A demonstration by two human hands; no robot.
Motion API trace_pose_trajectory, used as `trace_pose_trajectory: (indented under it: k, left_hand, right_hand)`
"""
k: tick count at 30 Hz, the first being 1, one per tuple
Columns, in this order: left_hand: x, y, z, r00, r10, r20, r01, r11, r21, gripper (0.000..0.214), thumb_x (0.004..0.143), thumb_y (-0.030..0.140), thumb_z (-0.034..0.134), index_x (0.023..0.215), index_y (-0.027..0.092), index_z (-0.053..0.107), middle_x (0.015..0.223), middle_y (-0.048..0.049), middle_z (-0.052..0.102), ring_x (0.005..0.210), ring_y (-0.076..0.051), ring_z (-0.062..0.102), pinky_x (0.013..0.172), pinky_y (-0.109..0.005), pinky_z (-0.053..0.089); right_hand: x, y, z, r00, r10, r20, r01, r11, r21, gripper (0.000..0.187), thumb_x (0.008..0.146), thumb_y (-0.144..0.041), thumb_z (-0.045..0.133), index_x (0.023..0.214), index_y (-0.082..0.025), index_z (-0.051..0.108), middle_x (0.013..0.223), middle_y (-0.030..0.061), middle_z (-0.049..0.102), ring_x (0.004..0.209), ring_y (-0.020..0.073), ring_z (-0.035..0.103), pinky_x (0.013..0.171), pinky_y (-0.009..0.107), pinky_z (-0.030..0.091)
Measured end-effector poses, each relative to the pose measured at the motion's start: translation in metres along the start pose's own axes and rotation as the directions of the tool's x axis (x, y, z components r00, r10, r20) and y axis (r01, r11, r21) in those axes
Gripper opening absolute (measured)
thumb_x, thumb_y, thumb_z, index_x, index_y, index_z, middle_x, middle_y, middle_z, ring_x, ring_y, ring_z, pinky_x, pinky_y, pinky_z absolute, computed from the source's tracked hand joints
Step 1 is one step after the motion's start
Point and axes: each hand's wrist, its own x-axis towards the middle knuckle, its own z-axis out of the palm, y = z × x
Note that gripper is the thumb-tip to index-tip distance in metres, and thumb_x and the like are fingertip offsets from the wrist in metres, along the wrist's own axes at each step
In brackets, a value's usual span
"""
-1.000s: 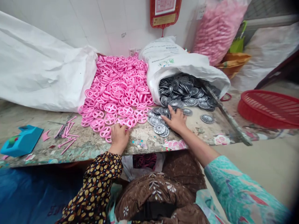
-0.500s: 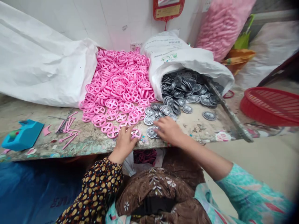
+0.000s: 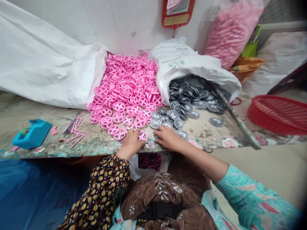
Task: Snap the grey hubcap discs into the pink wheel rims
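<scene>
My left hand (image 3: 130,143) rests at the front edge of the worktable (image 3: 35,155), fingers curled on a pink spoked wheel (image 3: 143,136). My right hand (image 3: 167,138) lies just beside it, fingers pressed on a silver hubcap disc (image 3: 154,136). Behind my hands a heap of pink wheels (image 3: 127,86) spills from a white sack (image 3: 45,67). To its right, silver discs (image 3: 192,95) pour out of a second white sack (image 3: 182,60), and a few lie loose near my right hand.
A blue plastic piece (image 3: 32,134) and thin pink rods (image 3: 75,131) lie on the table's left. A red basket (image 3: 278,113) sits at the right, a metal bar (image 3: 236,119) leans by the disc sack. A pink-filled bag (image 3: 231,30) stands against the tiled wall.
Both hands have drawn back from the piles to the table's front edge and come together, the left bringing a pink wheel, the right a silver disc.
</scene>
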Motion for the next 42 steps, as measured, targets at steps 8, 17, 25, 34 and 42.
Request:
trace_pose_trajectory:
  k: [8, 17, 25, 34, 42]
  left_hand:
    - [-0.012, 0.0, 0.007, 0.978, -0.194, -0.082, 0.114, 0.816, -0.566, 0.035, 0.072, 0.03, 0.064, 0.104, 0.02, 0.054, 0.084, -0.0027, 0.062, 0.078, -0.019, 0.061, 0.069, -0.03, 0.046]
    - [-0.03, 0.033, 0.003, 0.943, -0.077, 0.323, 0.281, -0.332, -0.9, 0.021, 0.084, 0.033, 0.055, 0.097, 0.017, 0.058, 0.101, -0.0058, 0.065, 0.082, -0.012, 0.062, 0.075, -0.029, 0.053]
    - [-0.047, 0.038, 0.006, 0.965, -0.01, 0.261, 0.228, -0.454, -0.861, 0.012, 0.085, 0.025, 0.058, 0.095, 0.022, 0.054, 0.098, 0.0008, 0.062, 0.082, -0.009, 0.06, 0.077, -0.028, 0.054]
    - [-0.055, 0.05, 0.003, 0.977, -0.011, 0.212, 0.202, -0.247, -0.948, 0.024, 0.078, 0.037, 0.064, 0.093, 0.021, 0.053, 0.086, 0.0012, 0.063, 0.071, -0.012, 0.061, 0.06, -0.028, 0.056]
    - [-0.056, 0.026, 0.007, 0.964, -0.063, 0.258, 0.265, 0.32, -0.91, 0.035, 0.076, 0.046, 0.06, 0.1, 0.021, 0.053, 0.074, 0.0018, 0.06, 0.056, -0.013, 0.059, 0.047, -0.024, 0.049]
  right_hand:
    - [0.005, 0.021, 0.005, 0.918, 0.311, -0.244, -0.223, 0.917, 0.331, 0.024, 0.082, -0.025, 0.058, 0.102, -0.017, 0.068, 0.091, 0.0087, 0.061, 0.088, 0.0211, 0.055, 0.079, 0.033, 0.042]
    - [0.007, -0.056, 0.01, 0.815, 0.385, -0.434, 0.029, 0.72, 0.694, 0.027, 0.086, -0.036, 0.053, 0.104, -0.02, 0.065, 0.097, 0.007, 0.06, 0.092, 0.0203, 0.054, 0.084, 0.035, 0.044]
    - [-0.016, -0.053, 0.01, 0.89, 0.215, -0.403, 0.043, 0.839, 0.542, 0.042, 0.093, -0.043, 0.04, 0.13, -0.028, 0.051, 0.123, 0.0088, 0.053, 0.113, 0.0227, 0.046, 0.096, 0.041, 0.037]
    - [-0.015, -0.056, 0.007, 0.953, 0.189, -0.239, 0.08, 0.602, 0.795, 0.042, 0.096, -0.043, 0.031, 0.104, -0.016, 0.063, 0.099, 0.0071, 0.066, 0.091, 0.017, 0.058, 0.083, 0.03, 0.043]
    - [-0.031, -0.055, 0.031, 0.966, 0.225, -0.127, -0.042, 0.623, 0.781, 0.043, 0.095, -0.045, 0.033, 0.092, -0.015, 0.063, 0.083, 0.0053, 0.064, 0.077, 0.016, 0.056, 0.069, 0.026, 0.041]
